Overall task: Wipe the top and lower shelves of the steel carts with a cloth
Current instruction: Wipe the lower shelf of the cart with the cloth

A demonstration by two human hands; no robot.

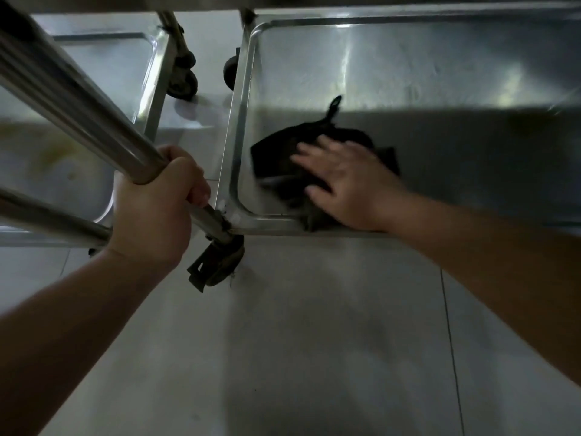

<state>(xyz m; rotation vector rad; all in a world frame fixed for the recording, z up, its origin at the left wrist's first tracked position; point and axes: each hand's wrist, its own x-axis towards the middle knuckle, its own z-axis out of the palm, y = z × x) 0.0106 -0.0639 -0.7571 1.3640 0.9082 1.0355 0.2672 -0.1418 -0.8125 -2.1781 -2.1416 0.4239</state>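
— Down on the lower shelf (440, 77) of the right-hand cart, why is the right hand (345, 180) lying flat?

— Fingers spread and straight, it presses the dark cloth (276, 152) against the steel near the shelf's front left corner; a flat palm likely spreads the pressure for wiping.

— And the left hand (157, 202)?

— Wrapped tight round the cart's upright post (78, 99), probably to steady the cart on its caster (217, 265) and brace the person leaning low. A second cart (103, 58) stands just beside.
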